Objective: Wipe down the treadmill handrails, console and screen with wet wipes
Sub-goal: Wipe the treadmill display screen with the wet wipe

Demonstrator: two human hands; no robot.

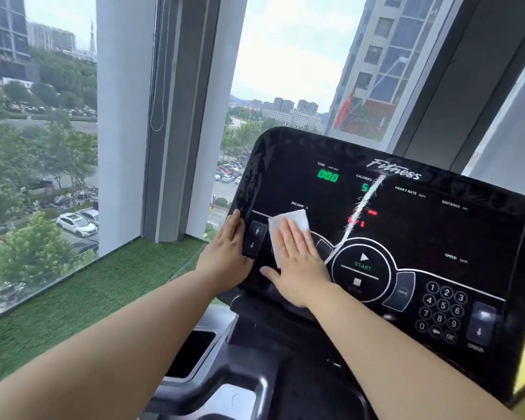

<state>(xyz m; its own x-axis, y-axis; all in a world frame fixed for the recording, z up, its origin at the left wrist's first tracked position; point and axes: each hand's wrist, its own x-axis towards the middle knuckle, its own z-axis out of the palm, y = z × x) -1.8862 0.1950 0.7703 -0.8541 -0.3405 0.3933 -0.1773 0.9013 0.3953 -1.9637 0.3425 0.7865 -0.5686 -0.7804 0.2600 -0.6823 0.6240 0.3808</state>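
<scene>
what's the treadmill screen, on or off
On: the screen shows lit green digits under TIME and red lights mid-panel. The right hand presses a wipe flat on it.

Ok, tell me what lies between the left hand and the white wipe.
Head view: the black up-and-down arrow button pad sits between the left hand and the white rectangular wet wipe.

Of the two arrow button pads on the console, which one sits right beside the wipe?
The left arrow pad, between the left hand and the wipe under the right hand. The other arrow pad sits far right, beside the number keys.
</scene>
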